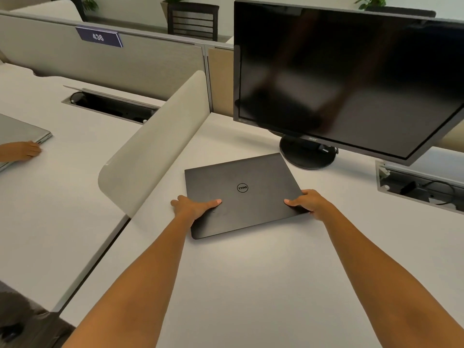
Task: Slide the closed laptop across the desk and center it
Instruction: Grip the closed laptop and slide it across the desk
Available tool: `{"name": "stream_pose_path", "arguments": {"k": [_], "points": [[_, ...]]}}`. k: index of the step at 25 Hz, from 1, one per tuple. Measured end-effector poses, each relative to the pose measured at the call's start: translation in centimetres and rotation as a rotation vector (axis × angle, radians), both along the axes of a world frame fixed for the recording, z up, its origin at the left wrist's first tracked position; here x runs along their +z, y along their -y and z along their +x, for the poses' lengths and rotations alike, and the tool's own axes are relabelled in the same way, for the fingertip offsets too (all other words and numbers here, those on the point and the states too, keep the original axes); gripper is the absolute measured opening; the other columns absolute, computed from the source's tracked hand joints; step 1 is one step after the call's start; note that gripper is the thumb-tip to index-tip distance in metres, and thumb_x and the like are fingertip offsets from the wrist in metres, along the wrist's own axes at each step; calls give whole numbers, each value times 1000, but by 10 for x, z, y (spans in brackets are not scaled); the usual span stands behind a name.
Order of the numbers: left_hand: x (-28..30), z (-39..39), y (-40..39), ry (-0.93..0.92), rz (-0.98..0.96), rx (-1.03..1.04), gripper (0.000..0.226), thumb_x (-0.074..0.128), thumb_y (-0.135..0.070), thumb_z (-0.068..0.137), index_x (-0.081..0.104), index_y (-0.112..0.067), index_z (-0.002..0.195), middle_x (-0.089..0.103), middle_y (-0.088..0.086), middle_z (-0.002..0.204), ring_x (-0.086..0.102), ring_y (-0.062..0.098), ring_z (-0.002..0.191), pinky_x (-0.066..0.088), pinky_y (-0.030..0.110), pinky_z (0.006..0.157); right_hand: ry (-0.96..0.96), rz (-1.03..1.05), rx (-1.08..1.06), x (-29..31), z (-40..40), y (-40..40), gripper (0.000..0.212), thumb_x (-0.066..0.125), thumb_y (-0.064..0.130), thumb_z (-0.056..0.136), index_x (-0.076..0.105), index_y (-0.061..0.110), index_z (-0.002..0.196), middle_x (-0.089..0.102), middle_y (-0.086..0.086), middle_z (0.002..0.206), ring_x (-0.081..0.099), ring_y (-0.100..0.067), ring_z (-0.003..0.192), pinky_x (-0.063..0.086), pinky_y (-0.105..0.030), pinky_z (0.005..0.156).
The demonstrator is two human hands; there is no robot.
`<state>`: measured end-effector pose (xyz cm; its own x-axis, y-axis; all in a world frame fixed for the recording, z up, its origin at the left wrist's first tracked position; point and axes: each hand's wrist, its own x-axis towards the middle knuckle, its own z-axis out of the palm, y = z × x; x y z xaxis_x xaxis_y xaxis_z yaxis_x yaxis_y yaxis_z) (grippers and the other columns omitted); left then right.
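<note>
A closed black laptop (243,182) with a round logo on its lid lies flat on the white desk (251,285), slightly turned, just in front of the monitor's stand. My left hand (193,207) grips its left edge near the front corner, thumb on the lid. My right hand (311,203) holds the right front corner, thumb on top and fingers wrapped around the edge. Both forearms reach in from the bottom of the view.
A black monitor (351,79) on a round base (306,156) stands behind the laptop. A curved beige divider (155,146) bounds the desk on the left. An open cable tray (421,189) sits at the right. On the neighbouring desk, another person's hand (23,150) touches a silver laptop (20,130).
</note>
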<state>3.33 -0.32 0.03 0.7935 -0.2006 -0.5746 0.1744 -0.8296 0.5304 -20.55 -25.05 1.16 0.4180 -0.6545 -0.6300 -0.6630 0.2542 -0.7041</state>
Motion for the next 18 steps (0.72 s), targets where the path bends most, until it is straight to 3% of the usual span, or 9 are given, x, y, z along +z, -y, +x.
{"name": "stream_pose_path", "arguments": {"k": [4, 5, 7, 8, 10, 15, 18], "points": [[3, -23, -9, -17, 24, -120, 140, 90, -72, 44, 27, -7, 151, 27, 9, 151, 45, 33, 135, 45, 47, 99, 44, 52, -49, 9, -45, -19, 29, 83, 12, 77, 68, 10, 102, 71, -9, 113, 66, -18, 88, 48, -27, 66], [3, -29, -10, -18, 22, -141, 141, 90, -72, 42, 28, -7, 151, 27, 9, 151, 46, 32, 134, 45, 46, 98, 55, 68, -67, 10, -57, -24, 29, 82, 10, 77, 69, 9, 103, 72, -8, 111, 67, -18, 88, 50, -27, 66], [3, -41, -13, -12, 11, -175, 141, 91, -72, 41, 30, -7, 150, 27, 8, 149, 47, 31, 133, 46, 44, 96, 61, 81, -110, 10, -79, -34, 40, 81, 8, 77, 68, 3, 114, 72, -11, 113, 68, -26, 101, 56, -35, 83], [3, -47, -14, -10, 4, -195, 140, 91, -72, 40, 31, -7, 149, 28, 7, 148, 47, 31, 133, 46, 43, 94, 63, 79, -133, 9, -91, -41, 43, 81, 7, 77, 67, 0, 118, 71, -13, 116, 66, -30, 108, 54, -40, 95], [3, -61, -17, -9, -4, -236, 139, 92, -72, 40, 33, -7, 147, 30, 6, 144, 46, 31, 133, 47, 43, 95, 96, 70, -181, 7, -113, -56, 44, 79, 3, 79, 65, -3, 121, 70, -15, 120, 64, -34, 114, 49, -43, 104], [2, -92, -26, -7, 27, -357, 135, 89, -75, 41, 36, -6, 144, 32, 1, 131, 49, 29, 128, 47, 42, 95, 138, 34, -245, 2, -171, -94, 44, 73, -4, 82, 62, -7, 125, 68, -18, 121, 65, -33, 108, 50, -37, 97], [2, -110, -34, 9, 50, -447, 131, 87, -77, 43, 38, -7, 142, 29, -2, 122, 50, 28, 125, 48, 41, 96, 160, 30, -267, 0, -205, -116, 36, 72, -4, 82, 66, -3, 118, 70, -15, 115, 67, -24, 96, 52, -28, 83]]}}
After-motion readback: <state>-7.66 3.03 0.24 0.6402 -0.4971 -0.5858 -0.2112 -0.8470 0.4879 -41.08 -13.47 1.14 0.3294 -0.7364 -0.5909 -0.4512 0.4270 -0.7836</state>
